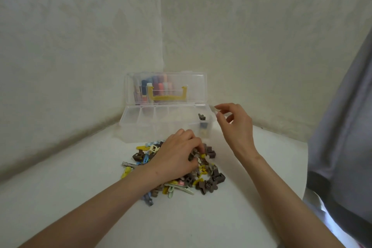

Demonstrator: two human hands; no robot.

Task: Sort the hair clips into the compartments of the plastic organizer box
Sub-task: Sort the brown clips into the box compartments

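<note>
My left hand [175, 159] grips piled hair clips [211, 180] while my right hand [235, 125] pinches what looks like a pale clip [214, 109] beside the organizer box [159, 127].

Bare table [60, 197] lies open to the left of and in front of the pile of hair clips [213, 177], whose middle the left hand [175, 159] covers. Behind, the organizer box [141, 127] and its upright lid [199, 88] fill the corner of the walls [80, 46]. The right hand [235, 125] hangs beside the box's right end. Grey cloth [342, 127] bounds the right side.
</note>
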